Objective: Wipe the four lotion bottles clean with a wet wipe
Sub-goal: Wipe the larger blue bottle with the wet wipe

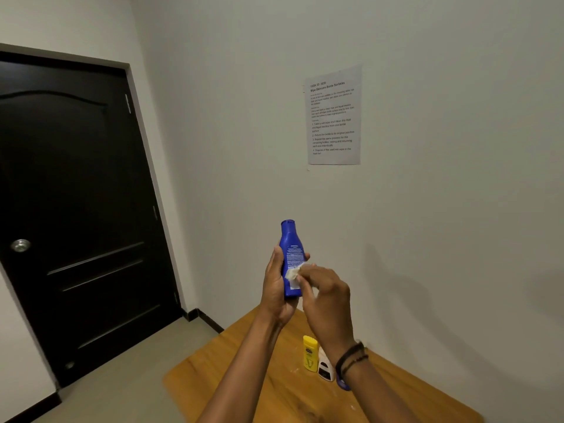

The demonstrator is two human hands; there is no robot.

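The left hand [276,285] grips a blue plastic lotion bottle [292,257] upright, cap up, above the wooden tabletop [244,361]; the right hand [325,296] pinches a white wet wipe [293,273] against its label.

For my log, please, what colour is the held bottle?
The bottle is blue, seen in head view.

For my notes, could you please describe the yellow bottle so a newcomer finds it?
Find the orange-brown wooden table by the grey wall. On it stands a yellow plastic bottle, just left of a white bottle. It is the only yellow one.
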